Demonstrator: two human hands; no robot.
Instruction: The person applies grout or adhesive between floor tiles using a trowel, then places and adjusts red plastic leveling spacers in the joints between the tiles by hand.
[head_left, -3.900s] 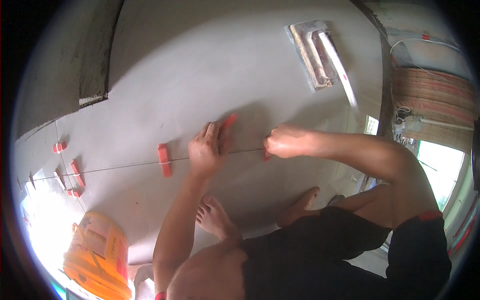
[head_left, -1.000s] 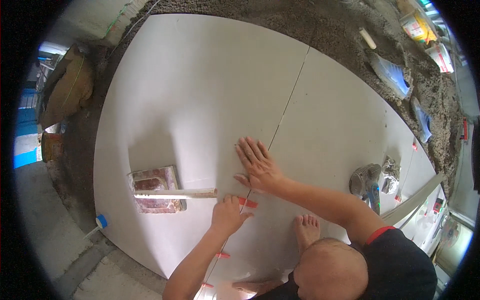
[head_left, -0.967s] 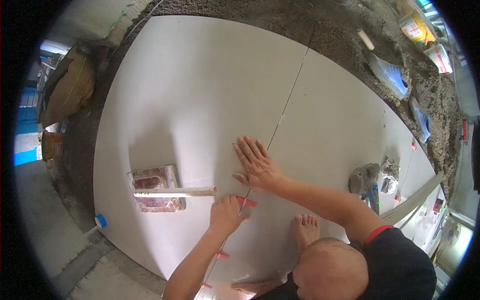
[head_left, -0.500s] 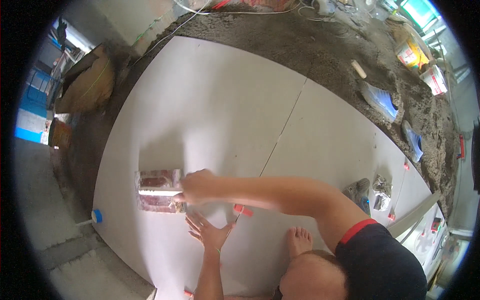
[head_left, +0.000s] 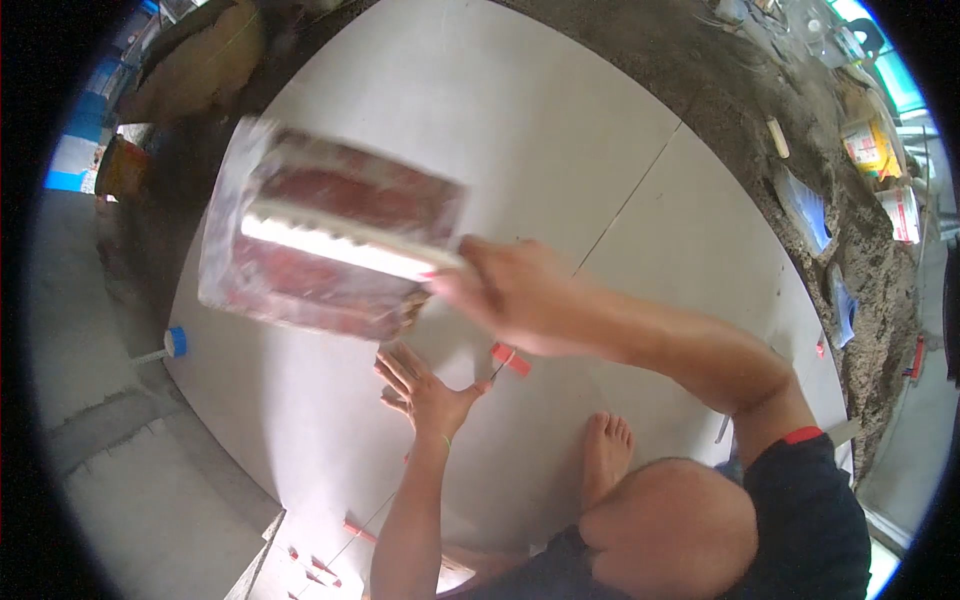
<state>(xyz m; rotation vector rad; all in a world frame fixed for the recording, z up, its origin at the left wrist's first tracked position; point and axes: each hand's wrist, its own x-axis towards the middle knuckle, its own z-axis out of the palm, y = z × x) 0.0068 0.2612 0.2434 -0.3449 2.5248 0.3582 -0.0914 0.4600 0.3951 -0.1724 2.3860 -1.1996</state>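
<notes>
Head cam: R hand (head_left: 515, 295) grips red-brown rect. white-handled tool (head_left: 335, 245) over flat pale-grey tile (head_left: 480, 110); L hand (head_left: 425, 395), spread wide nr its seam edge (head_left: 630, 198), could get hit if grip slips.

The right hand (head_left: 515, 295) is curled tight, its bent arm (head_left: 690, 345) reaching left. The left hand (head_left: 430, 402) is nearer, fingers (head_left: 394, 372) spread, thumb (head_left: 474, 390) out to the right.

Building site; large pale floor tiles (head_left: 560, 130), red wedges (head_left: 518, 366), rough dark ground (head_left: 705, 75), buckets (head_left: 868, 150)
</notes>
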